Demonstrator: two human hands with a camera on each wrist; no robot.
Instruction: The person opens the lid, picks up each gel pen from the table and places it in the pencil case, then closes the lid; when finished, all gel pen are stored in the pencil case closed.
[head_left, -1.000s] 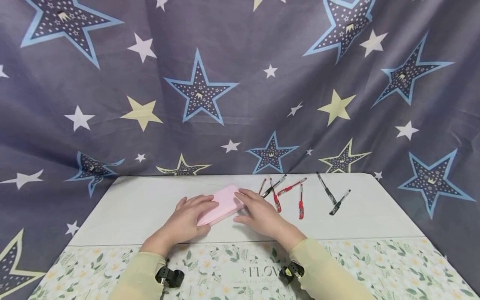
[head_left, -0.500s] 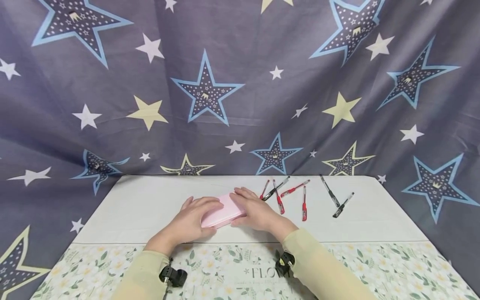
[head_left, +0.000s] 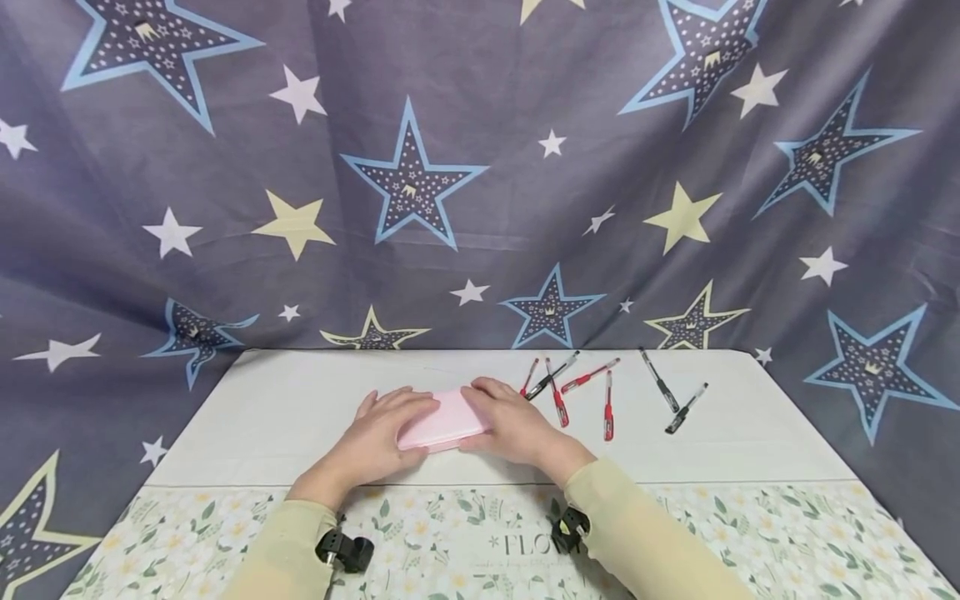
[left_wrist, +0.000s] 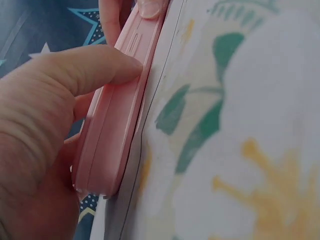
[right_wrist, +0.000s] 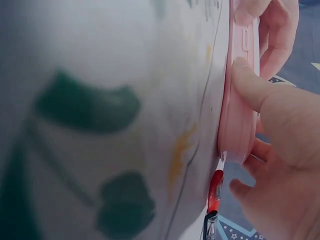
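Note:
A pink pencil case [head_left: 442, 419] with a closed lid lies on the white part of the tabletop. My left hand [head_left: 378, 437] grips its left end, the thumb on the front side and the fingers over the lid. At the other end my right hand [head_left: 517, 425] holds it the same way, thumb in front. Along the front side a small moulded latch [left_wrist: 135, 42] shows between the two thumbs in the left wrist view. The far edge of the case is partly hidden by the fingers.
Several red and black gel pens lie to the right, among them a red pen [head_left: 608, 408], a crossed black pen [head_left: 552, 375] and another black pen [head_left: 686, 408]. A floral mat [head_left: 750, 533] covers the near side; a starry curtain [head_left: 480, 167] hangs behind.
The pencil case has turned from a slant to lie nearly level with the table edge. My right thumb has come onto its front side. The pens lie as before; the head view shifted slightly.

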